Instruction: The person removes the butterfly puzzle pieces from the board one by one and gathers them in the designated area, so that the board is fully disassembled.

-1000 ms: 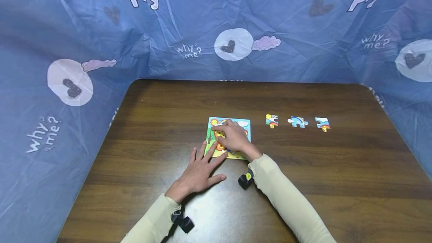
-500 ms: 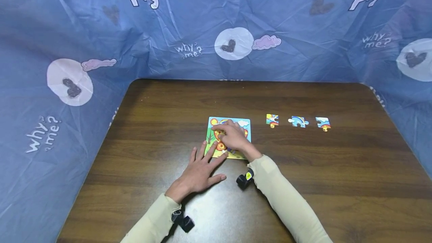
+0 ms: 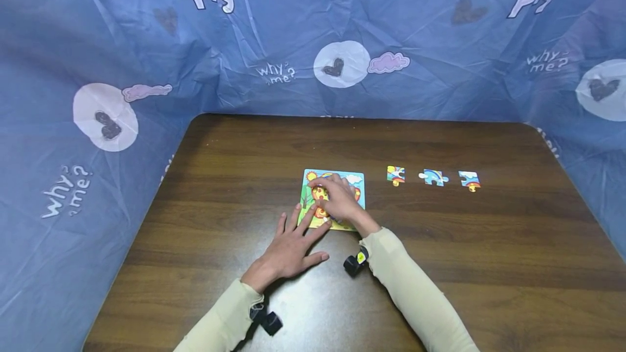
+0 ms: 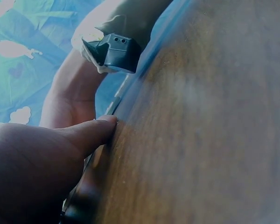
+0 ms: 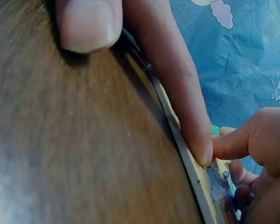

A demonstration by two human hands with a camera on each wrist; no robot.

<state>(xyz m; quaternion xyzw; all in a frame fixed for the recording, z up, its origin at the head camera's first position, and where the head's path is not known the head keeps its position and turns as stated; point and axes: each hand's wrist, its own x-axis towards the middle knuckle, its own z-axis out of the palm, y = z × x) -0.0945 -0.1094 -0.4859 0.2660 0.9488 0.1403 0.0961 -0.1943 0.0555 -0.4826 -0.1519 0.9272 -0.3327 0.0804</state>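
Note:
A colourful jigsaw board (image 3: 356,180) lies flat in the middle of the dark wooden table (image 3: 440,265). My right hand (image 3: 329,195) is over the board, with fingers and thumb curled down onto a piece in its picture. The right wrist view shows the curled right hand (image 5: 259,154) with its thumb pointing at the board edge (image 5: 196,179). My left hand (image 3: 293,240) lies flat on the table, its long fingers pressing the board's near left corner. In the left wrist view the left hand (image 4: 32,168) has its thumb on the wood.
Three loose puzzle pieces lie in a row right of the board: one (image 3: 395,175), a rainbow one (image 3: 433,177) and another (image 3: 469,180). Blue printed sheeting (image 3: 274,42) walls in the table at the back and both sides.
The right hand's fingers have shifted slightly on the board. The left hand and the three loose pieces have stayed where they were.

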